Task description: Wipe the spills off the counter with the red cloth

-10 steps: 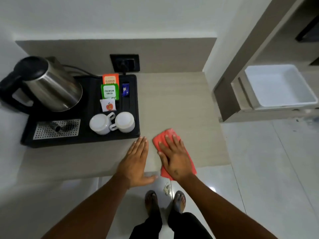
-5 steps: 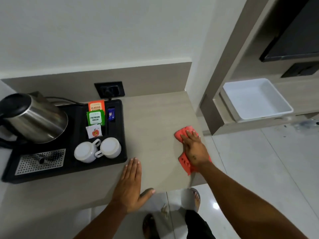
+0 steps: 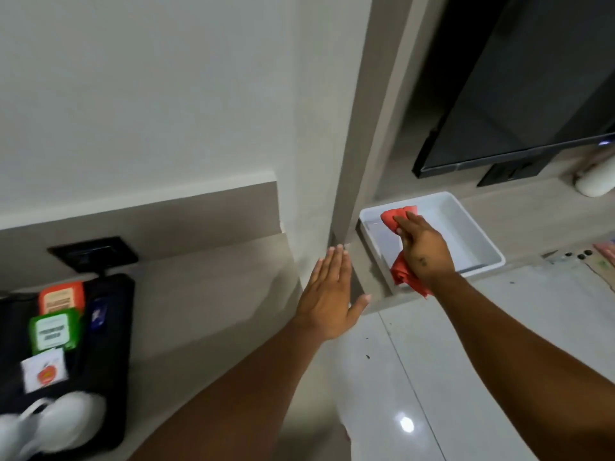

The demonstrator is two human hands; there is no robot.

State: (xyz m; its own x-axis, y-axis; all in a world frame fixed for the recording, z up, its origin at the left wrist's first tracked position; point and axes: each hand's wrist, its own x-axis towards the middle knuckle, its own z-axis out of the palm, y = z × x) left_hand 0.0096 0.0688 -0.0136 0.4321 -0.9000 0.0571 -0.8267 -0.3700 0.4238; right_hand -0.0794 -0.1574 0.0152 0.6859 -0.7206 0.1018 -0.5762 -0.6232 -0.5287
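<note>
Red cloth (image 3: 404,272) sits bunched up in the right hand (image 3: 421,247), a little right of the middle of the frame. The fingers (image 3: 406,224) curl over the top of it and hold it tight. One end of the cloth pokes out past the fingertips, and the other end hangs down under the wrist. Hand and cloth are over the white tray (image 3: 472,234), at its left side. It is hard to tell if the cloth touches the tray floor.

The white tray rests on a low shelf (image 3: 532,221) on the right. Above it, in the upper right of the frame, is a dark screen (image 3: 532,78). A small white thing (image 3: 595,181) stands at the far right edge, too blurry to name.

The left hand (image 3: 329,299) is near the middle of the frame. It is flat, with the fingers straight and pressed side by side and the thumb sticking out. It holds nothing. It is at the right end of the counter (image 3: 206,314), close to the wall corner.

In the lower left, a black tray (image 3: 109,361) sits on the counter. It holds an orange packet (image 3: 61,296), a green packet (image 3: 55,332), a white packet with a red picture (image 3: 45,374), and white cups (image 3: 56,427) at the bottom edge. A black socket (image 3: 93,254) is on the wall behind it.
</note>
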